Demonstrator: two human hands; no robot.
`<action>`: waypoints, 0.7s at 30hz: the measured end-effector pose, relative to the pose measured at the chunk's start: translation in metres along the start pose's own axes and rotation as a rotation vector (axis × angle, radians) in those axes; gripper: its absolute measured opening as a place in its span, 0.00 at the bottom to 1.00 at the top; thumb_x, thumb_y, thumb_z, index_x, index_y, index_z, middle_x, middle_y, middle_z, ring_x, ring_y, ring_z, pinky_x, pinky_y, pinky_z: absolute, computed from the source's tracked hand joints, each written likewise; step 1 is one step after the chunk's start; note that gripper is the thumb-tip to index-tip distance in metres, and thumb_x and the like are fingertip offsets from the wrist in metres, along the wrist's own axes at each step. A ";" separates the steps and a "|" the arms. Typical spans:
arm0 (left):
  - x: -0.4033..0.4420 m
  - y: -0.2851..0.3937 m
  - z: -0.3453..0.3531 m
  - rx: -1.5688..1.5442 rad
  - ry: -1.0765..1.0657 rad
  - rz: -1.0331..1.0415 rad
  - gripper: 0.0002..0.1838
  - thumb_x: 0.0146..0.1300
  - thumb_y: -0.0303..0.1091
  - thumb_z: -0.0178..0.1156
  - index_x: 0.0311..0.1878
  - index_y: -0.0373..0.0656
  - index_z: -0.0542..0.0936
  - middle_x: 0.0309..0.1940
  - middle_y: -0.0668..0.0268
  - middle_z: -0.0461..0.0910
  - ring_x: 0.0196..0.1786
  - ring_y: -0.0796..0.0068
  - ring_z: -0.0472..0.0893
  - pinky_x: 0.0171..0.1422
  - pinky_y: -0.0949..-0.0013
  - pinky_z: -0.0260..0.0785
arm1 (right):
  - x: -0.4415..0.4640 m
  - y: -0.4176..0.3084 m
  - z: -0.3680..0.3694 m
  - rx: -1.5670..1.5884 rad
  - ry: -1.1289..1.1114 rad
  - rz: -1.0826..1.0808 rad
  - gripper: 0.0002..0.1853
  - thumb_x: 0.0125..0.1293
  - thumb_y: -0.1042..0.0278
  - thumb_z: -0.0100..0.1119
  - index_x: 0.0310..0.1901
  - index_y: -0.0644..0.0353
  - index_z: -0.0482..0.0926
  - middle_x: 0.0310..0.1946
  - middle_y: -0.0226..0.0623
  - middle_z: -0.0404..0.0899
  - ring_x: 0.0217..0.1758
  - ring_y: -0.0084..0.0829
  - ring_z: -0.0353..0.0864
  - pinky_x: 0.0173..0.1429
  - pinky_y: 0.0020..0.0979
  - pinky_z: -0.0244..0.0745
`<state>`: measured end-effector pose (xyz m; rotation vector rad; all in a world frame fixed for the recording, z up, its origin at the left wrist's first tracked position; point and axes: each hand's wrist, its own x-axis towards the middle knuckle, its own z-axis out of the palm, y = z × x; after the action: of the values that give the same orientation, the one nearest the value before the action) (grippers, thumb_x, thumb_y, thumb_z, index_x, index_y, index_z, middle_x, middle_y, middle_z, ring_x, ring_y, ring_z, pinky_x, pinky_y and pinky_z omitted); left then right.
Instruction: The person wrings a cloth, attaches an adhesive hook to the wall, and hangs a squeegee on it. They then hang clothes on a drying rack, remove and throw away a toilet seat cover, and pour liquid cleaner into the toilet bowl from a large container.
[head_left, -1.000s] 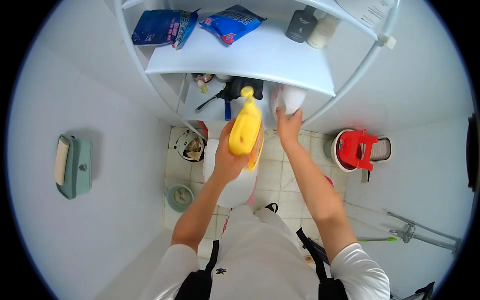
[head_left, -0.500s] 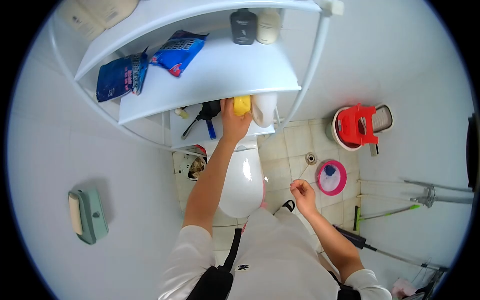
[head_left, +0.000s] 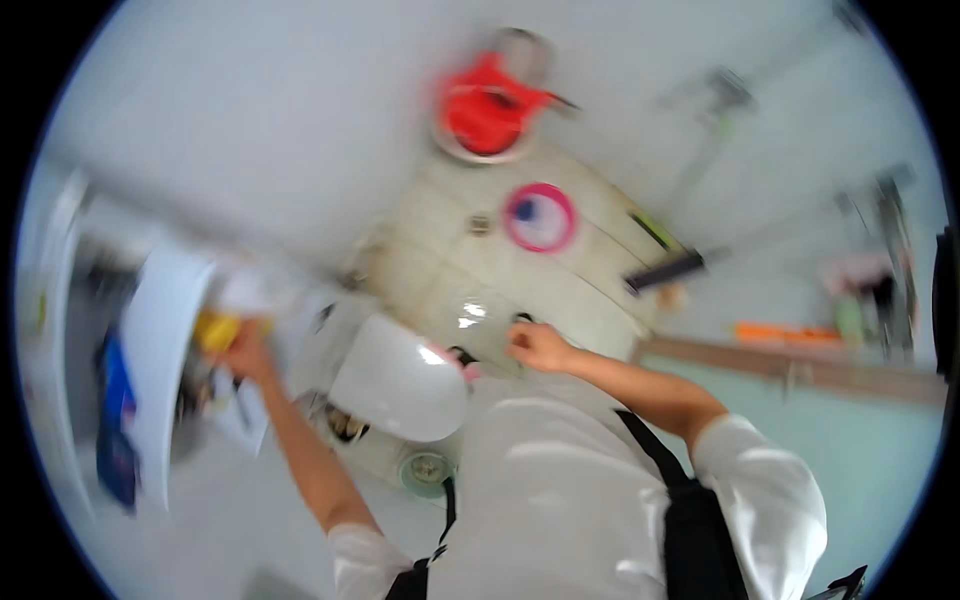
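Observation:
At the lower shelf on the left, my left hand [head_left: 247, 357] is closed on a yellow object [head_left: 214, 331], blurred, its exact kind unclear. A whitish item [head_left: 245, 285], also smeared, stands beside it. Dark small items [head_left: 190, 392] lie on the shelf below my hand. In front of my body, my right hand [head_left: 540, 347] is curled with fingers together; whether it holds something small cannot be made out.
The white shelf rack [head_left: 165, 340] carries blue bags [head_left: 115, 400]. A toilet [head_left: 400, 380] with its lid down is between rack and body. On the floor are a pink basin [head_left: 572, 222], a red stool [head_left: 485, 110] on a bucket, and a pale green bin [head_left: 425, 472].
My view has swung to the right, so the rack now appears at far left and a door edge appears at right. My left hand remains at the yellow object; my right hand is nearer my body.

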<state>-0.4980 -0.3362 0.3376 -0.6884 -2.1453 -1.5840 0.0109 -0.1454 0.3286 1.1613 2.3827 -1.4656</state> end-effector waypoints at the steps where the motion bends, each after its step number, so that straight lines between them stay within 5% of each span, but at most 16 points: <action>1: -0.013 0.018 -0.001 0.002 0.050 0.002 0.33 0.57 0.27 0.68 0.64 0.34 0.63 0.58 0.51 0.68 0.57 0.59 0.73 0.62 0.58 0.70 | -0.016 0.015 -0.006 0.029 0.056 0.088 0.18 0.59 0.55 0.62 0.44 0.60 0.79 0.34 0.43 0.83 0.38 0.39 0.83 0.43 0.38 0.76; 4: -0.083 0.058 -0.012 0.212 0.117 0.024 0.39 0.58 0.30 0.68 0.69 0.34 0.60 0.65 0.48 0.64 0.63 0.53 0.71 0.69 0.55 0.64 | -0.040 0.080 -0.034 0.057 0.202 0.227 0.18 0.59 0.56 0.64 0.45 0.60 0.79 0.36 0.43 0.84 0.40 0.38 0.84 0.47 0.36 0.78; 5: -0.116 0.068 -0.008 0.189 0.074 -0.120 0.38 0.58 0.33 0.67 0.69 0.34 0.61 0.64 0.47 0.66 0.63 0.52 0.71 0.67 0.55 0.66 | -0.048 0.105 -0.040 0.054 0.240 0.260 0.18 0.58 0.55 0.64 0.44 0.60 0.80 0.37 0.43 0.84 0.41 0.39 0.84 0.47 0.36 0.78; 7: -0.189 0.071 0.000 0.423 -0.247 -0.149 0.32 0.61 0.32 0.64 0.66 0.33 0.64 0.60 0.48 0.69 0.59 0.53 0.73 0.64 0.57 0.68 | -0.078 0.168 -0.050 0.124 0.344 0.432 0.18 0.56 0.54 0.61 0.42 0.58 0.83 0.39 0.45 0.85 0.44 0.45 0.84 0.51 0.40 0.77; 10: -0.277 0.151 0.048 0.124 -0.610 -0.495 0.25 0.62 0.24 0.60 0.62 0.32 0.67 0.55 0.54 0.72 0.53 0.65 0.76 0.58 0.67 0.71 | -0.142 0.287 -0.057 0.094 0.394 0.721 0.21 0.55 0.50 0.60 0.38 0.61 0.84 0.38 0.47 0.85 0.45 0.43 0.84 0.51 0.38 0.78; 13: -0.333 0.177 0.089 -0.063 -0.952 -0.505 0.24 0.64 0.23 0.59 0.63 0.35 0.67 0.55 0.55 0.73 0.51 0.67 0.77 0.56 0.68 0.71 | -0.202 0.395 -0.059 0.184 0.369 0.974 0.21 0.54 0.49 0.59 0.30 0.64 0.84 0.29 0.45 0.84 0.39 0.40 0.85 0.46 0.36 0.78; 15: -0.359 0.193 0.112 -0.079 -1.143 -0.501 0.25 0.63 0.22 0.58 0.64 0.37 0.67 0.54 0.56 0.73 0.49 0.68 0.79 0.55 0.70 0.72 | -0.230 0.451 -0.079 0.236 0.292 1.038 0.24 0.55 0.50 0.57 0.36 0.68 0.84 0.39 0.52 0.83 0.46 0.48 0.83 0.52 0.41 0.77; 18: -0.392 0.155 0.120 0.094 -1.245 -0.671 0.25 0.62 0.22 0.57 0.64 0.39 0.67 0.55 0.57 0.72 0.53 0.68 0.75 0.57 0.66 0.71 | -0.243 0.548 -0.121 0.274 0.264 1.077 0.26 0.57 0.51 0.55 0.39 0.72 0.83 0.44 0.56 0.82 0.49 0.53 0.81 0.54 0.44 0.75; 19: -0.402 0.165 0.120 0.037 -1.130 -0.935 0.23 0.62 0.23 0.55 0.61 0.41 0.68 0.44 0.65 0.75 0.38 0.78 0.74 0.36 0.76 0.69 | -0.239 0.583 -0.137 0.254 0.274 1.060 0.25 0.58 0.51 0.55 0.40 0.71 0.83 0.44 0.55 0.82 0.49 0.53 0.81 0.55 0.45 0.75; 21: -0.436 0.174 0.112 0.262 -0.950 -1.067 0.21 0.62 0.26 0.55 0.60 0.41 0.69 0.42 0.61 0.77 0.37 0.76 0.76 0.35 0.72 0.71 | -0.218 0.678 -0.179 0.196 0.279 1.060 0.24 0.60 0.53 0.54 0.41 0.71 0.82 0.44 0.55 0.82 0.49 0.54 0.81 0.55 0.45 0.75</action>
<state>-0.0455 -0.2556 0.1904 -0.1457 -3.7772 -1.4242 0.6584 0.0414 0.0374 2.2657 1.2535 -1.1600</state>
